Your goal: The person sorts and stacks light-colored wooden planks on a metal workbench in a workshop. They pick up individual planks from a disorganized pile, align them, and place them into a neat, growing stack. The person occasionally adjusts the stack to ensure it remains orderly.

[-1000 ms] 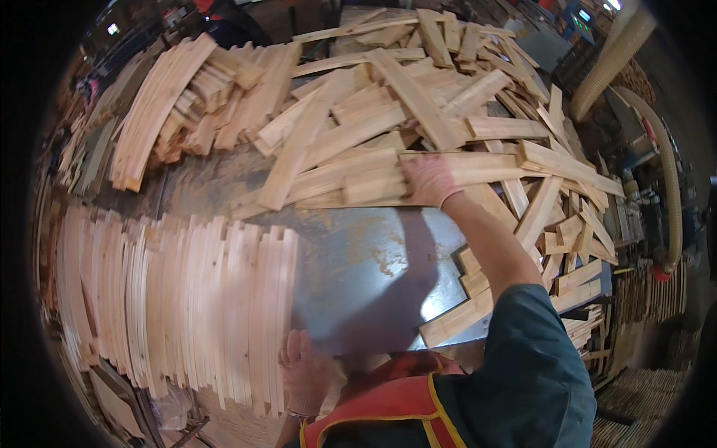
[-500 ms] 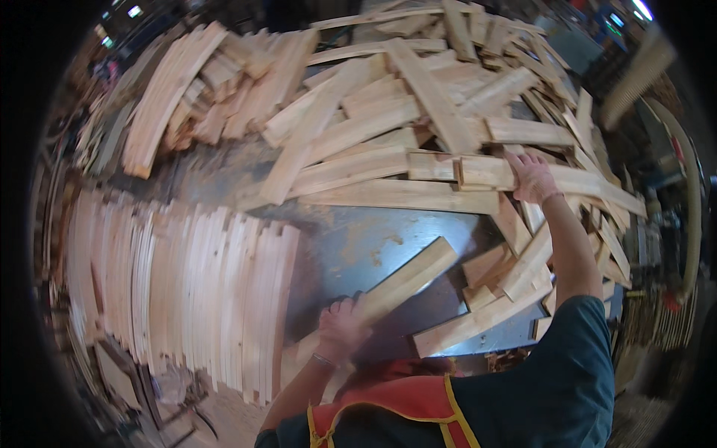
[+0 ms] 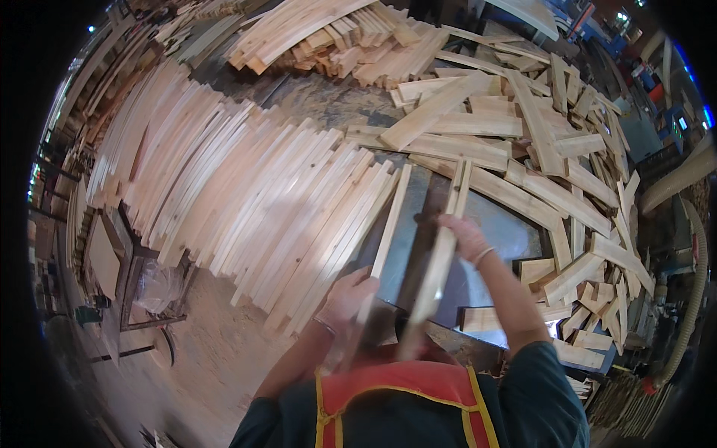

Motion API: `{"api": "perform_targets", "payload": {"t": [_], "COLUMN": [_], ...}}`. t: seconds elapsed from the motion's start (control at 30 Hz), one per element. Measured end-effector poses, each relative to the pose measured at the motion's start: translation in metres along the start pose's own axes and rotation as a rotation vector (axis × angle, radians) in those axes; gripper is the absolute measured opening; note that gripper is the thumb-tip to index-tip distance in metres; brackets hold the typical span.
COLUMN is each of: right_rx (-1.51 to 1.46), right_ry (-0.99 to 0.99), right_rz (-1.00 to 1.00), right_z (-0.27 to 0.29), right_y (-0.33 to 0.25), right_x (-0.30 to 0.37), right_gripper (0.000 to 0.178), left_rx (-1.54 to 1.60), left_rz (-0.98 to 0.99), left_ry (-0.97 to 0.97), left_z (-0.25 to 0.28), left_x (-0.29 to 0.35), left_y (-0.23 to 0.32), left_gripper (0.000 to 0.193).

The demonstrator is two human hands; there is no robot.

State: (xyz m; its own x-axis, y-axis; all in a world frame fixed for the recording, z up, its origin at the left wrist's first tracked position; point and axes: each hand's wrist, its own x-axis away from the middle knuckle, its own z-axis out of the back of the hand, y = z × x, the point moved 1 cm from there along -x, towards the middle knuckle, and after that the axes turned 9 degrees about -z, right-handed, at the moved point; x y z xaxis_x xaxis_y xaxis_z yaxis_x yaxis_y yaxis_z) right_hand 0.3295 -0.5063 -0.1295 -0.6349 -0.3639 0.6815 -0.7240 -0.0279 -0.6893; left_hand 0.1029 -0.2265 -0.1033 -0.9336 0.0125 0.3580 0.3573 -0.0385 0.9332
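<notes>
My left hand (image 3: 347, 297) is closed round a long, narrow pale wooden board (image 3: 392, 216), which stands on edge beside the row of boards. To the right, my right hand (image 3: 464, 237) grips wooden boards (image 3: 441, 269) turned on edge; two thin edges show at their far end. Both sets point away from me, with a gap of dark metal tabletop (image 3: 424, 201) between them. Their near ends are blurred in front of my chest. Left of my hands lies a long row of boards (image 3: 246, 179), packed side by side.
A loose heap of boards (image 3: 478, 123) covers the table's far and right parts. Stacked boards (image 3: 336, 37) lie at the back. A metal-framed stand (image 3: 123, 269) is at the left, above a sawdust-strewn floor (image 3: 216, 336). A ribbed hose (image 3: 698, 261) hangs at the right.
My right hand has come from the heap toward the middle with boards in it. My left hand's board has turned from lying angled to standing on edge. The view has swung left.
</notes>
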Motion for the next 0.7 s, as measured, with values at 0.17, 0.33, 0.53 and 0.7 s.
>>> {"api": "perform_targets", "payload": {"t": [0.17,0.33,0.53,0.7], "right_rx": [0.15,0.586,1.281,1.406], "right_ry": [0.039,-0.491,1.136,1.411], "right_rz": [-0.191,-0.424,0.608,0.317], "right_z": [-0.146,-0.09,0.109,0.182], "right_y": [0.039,-0.028,-0.193,-0.25], "right_x": [0.012,-0.016,-0.029,-0.029], "right_gripper": [0.056,0.04,0.044,0.07], "left_rx": [-1.098,-1.454,-1.521,-1.376], "left_rz": [-0.389,-0.441,-0.562,-0.516], "left_ry": [0.152,0.139,0.343,0.294], "left_z": [0.008,0.008,-0.008,-0.005], "left_x": [0.02,-0.005,-0.028,-0.032], "left_y": [0.049,0.049,0.035,0.045], "left_gripper": [0.063,0.071,0.063,0.06]}}
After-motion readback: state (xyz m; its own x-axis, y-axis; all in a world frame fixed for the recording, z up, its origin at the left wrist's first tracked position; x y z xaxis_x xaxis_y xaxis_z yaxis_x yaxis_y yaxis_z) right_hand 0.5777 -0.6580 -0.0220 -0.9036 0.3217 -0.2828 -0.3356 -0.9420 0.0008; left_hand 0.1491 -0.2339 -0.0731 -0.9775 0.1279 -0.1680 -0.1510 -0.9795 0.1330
